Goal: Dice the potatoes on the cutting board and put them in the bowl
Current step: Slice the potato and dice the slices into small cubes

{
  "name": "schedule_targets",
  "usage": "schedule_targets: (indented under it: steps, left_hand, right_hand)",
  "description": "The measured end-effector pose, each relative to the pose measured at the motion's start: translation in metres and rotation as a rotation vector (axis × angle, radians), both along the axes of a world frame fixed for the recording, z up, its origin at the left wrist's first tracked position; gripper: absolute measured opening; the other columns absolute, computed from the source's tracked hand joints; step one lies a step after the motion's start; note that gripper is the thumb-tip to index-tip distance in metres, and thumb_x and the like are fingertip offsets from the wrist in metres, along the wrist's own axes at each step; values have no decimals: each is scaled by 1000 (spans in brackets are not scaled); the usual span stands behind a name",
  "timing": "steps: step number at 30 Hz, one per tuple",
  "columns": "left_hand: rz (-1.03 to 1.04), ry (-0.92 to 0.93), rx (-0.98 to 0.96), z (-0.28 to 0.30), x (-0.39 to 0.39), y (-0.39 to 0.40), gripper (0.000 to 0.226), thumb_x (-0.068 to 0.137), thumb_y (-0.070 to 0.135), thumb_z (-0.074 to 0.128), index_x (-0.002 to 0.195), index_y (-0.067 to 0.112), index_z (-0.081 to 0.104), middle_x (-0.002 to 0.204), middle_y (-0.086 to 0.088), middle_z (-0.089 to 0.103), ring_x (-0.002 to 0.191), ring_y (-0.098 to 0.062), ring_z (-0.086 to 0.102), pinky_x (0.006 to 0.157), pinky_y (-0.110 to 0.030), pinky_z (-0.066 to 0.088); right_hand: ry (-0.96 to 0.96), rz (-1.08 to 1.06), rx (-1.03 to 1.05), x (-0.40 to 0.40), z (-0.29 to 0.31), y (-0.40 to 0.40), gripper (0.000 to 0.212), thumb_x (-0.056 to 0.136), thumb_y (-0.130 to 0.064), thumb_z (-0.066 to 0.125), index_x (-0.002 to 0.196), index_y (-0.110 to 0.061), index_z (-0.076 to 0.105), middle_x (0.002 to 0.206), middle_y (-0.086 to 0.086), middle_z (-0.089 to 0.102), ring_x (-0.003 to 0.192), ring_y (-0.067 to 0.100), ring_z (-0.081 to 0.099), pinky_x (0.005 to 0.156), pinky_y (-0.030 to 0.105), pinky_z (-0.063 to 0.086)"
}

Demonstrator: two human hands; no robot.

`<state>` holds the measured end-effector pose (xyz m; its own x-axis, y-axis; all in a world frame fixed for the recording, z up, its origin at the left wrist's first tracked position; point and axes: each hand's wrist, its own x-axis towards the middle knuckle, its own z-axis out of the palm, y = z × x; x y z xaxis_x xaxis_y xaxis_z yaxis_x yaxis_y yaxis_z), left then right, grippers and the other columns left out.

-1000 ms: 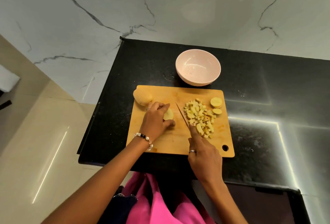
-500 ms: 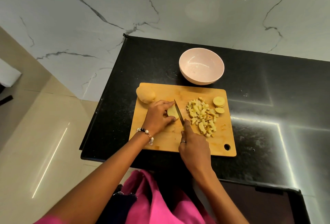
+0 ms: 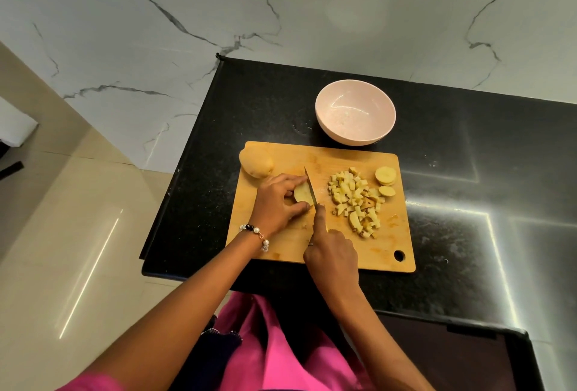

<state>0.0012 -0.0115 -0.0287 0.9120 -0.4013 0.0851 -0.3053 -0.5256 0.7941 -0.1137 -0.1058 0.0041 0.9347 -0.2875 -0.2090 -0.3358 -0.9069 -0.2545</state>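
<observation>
On the wooden cutting board point(image 3: 281, 244) my left hand point(image 3: 276, 202) grips a potato piece point(image 3: 302, 194), cut face to the right. My right hand point(image 3: 331, 248) holds a knife point(image 3: 311, 186) by its handle, forefinger stretched along the spine; the blade stands against the piece's cut face. A heap of diced potato point(image 3: 356, 200) lies right of the blade, with a few round slices point(image 3: 386, 177) beyond it. A whole potato point(image 3: 256, 163) sits at the board's far left corner. The pale pink bowl point(image 3: 355, 112) stands behind the board with nothing in it.
The board lies on a black stone counter point(image 3: 468, 203) whose left edge point(image 3: 175, 178) drops to a beige tiled floor. A white marble wall rises behind the bowl. A pink garment is at the counter's near edge.
The knife has swung left from beside the dice to the potato piece, and its blade now rests on that piece. My left hand has kept its hold.
</observation>
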Motion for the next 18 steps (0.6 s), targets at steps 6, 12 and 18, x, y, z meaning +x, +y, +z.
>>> schedule_targets:
  steps: [6, 12, 18]
  left_hand:
    - [16, -64, -4, -8, -2, 0, 57, 67, 27, 79, 120, 15, 63, 113, -3, 65, 101, -20, 57, 84, -39, 51]
    - [15, -59, -10, -10, -2, 1, 56, 67, 25, 80, 120, 17, 63, 114, -2, 64, 102, -18, 56, 85, -39, 50]
    - [28, -40, -4, -9, -2, 2, 56, 68, 24, 80, 121, 20, 62, 115, 1, 64, 103, -15, 56, 88, -37, 49]
  right_hand:
    - [7, 48, -23, -27, -8, 4, 80, 82, -14, 47, 150, -12, 5, 80, 10, 60, 62, 31, 59, 46, 30, 26]
    - [26, 98, -24, -32, -2, 1, 73, 92, -18, 35, 150, -13, -8, 95, 9, 61, 80, 30, 61, 54, 31, 31]
    - [-77, 22, 65, -23, 4, -7, 59, 101, -27, 26, 152, -20, -2, 95, 10, 63, 82, 30, 60, 61, 34, 35]
